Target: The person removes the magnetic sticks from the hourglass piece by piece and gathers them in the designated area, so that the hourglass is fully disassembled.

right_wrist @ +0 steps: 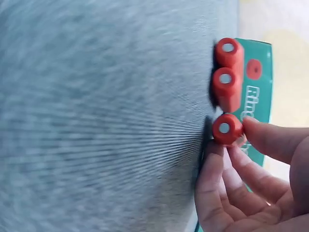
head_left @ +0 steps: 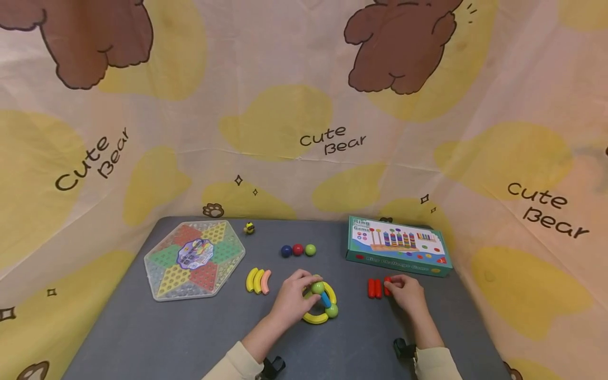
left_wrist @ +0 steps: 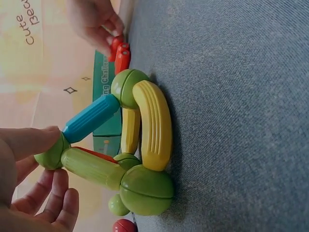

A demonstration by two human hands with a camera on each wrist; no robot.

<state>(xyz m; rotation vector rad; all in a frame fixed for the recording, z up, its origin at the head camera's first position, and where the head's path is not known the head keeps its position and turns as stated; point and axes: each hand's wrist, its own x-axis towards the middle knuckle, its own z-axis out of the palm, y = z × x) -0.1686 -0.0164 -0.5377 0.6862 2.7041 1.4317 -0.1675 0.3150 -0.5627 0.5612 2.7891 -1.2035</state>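
Observation:
With thumb and fingers my left hand (head_left: 295,296) pinches the green magnetic ball (head_left: 317,287) at the top of a frame of balls and rods. From that ball a blue rod (left_wrist: 91,118) and a light green rod (left_wrist: 92,168) slope down to green balls on the table; part of a red rod shows behind them. Curved yellow rods (left_wrist: 155,125) join the lower balls. Over to the right, my right hand (head_left: 407,293) pinches a red magnetic rod (right_wrist: 224,128) with a pale round end. Two more red rods (head_left: 374,288) lie beside it.
A green Ring Challenge Game box (head_left: 399,248) lies behind the red rods. Blue, red and green balls (head_left: 297,249) form a row at the back. Yellow and pink curved rods (head_left: 258,281) are left of the frame. Farther left lie a hexagonal star-patterned board (head_left: 166,259) and a small bee figure (head_left: 249,228).

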